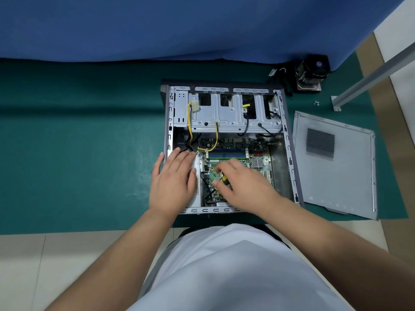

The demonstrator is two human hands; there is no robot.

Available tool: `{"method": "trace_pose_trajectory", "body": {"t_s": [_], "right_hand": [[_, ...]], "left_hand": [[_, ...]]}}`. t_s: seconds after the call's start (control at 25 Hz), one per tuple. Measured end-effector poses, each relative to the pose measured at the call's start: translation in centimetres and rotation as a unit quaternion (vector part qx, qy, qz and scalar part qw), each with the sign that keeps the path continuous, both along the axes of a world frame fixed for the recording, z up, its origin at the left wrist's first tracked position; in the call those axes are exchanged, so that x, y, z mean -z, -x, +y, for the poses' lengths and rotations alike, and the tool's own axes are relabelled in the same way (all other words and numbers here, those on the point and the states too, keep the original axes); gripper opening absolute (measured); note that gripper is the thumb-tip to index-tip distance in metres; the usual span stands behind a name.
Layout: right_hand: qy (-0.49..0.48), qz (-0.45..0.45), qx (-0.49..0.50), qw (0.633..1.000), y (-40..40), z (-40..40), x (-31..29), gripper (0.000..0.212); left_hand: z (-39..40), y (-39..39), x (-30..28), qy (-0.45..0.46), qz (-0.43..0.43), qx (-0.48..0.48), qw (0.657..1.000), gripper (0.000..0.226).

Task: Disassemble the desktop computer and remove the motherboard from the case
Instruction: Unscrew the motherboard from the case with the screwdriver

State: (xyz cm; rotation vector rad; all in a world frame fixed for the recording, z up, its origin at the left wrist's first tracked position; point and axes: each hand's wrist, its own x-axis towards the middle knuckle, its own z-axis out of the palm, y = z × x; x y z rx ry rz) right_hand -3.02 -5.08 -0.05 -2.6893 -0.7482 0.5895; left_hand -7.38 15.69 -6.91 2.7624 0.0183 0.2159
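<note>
- The open computer case (pixel 289 153) lies on its side on the green mat (pixel 78 142), middle of the frame, with its side panel (pixel 350 182) set flat to the right of it.
- The motherboard (pixel 226 153) sits inside the case, in its lower half, below the metal drive cage (pixel 224 117). It looks not yet freed.
- The left hand (pixel 174 178) lies flat with straight fingers on the case's left part, holding nothing, only pressing down to steady things.
- The right hand (pixel 243 182) is curled round a yellow-and-black screwdriver (pixel 223 179), with the thumb and fingers pinching the handle over the board's lower middle. The tip is hidden under the hand, so I can't tell which screw it's on.
- My guess is that a board mounting screw is being worked. To do it well, keep the driver upright and seated square in the head, press lightly while turning, and don't let the tip skid onto the green board.
- The yellow cables (pixel 215 140) and black cables (pixel 207 187) lie across the board, so they'd want unplugging before any lift.
- A removed cooler fan (pixel 313 70) stands at the upper right, and a few loose screws (pixel 316 103) lie near it. New screws should join them so none drop into the case.
</note>
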Motion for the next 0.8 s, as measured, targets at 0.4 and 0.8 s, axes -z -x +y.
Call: {"method": "trace_pose_trajectory", "body": {"t_s": [0.4,0.8], "right_hand": [[-0.060,0.043,0.032,0.997,-0.2,-1.3,1.0,0.026],[-0.069,0.037,0.057,0.995,-0.3,-1.8,0.8,0.027]], "left_hand": [[0.0,0.0,-0.1,0.007,0.007,0.000,1.000,0.041],[-0.1,0.1,-0.3,0.010,0.011,0.001,1.000,0.041]]}}
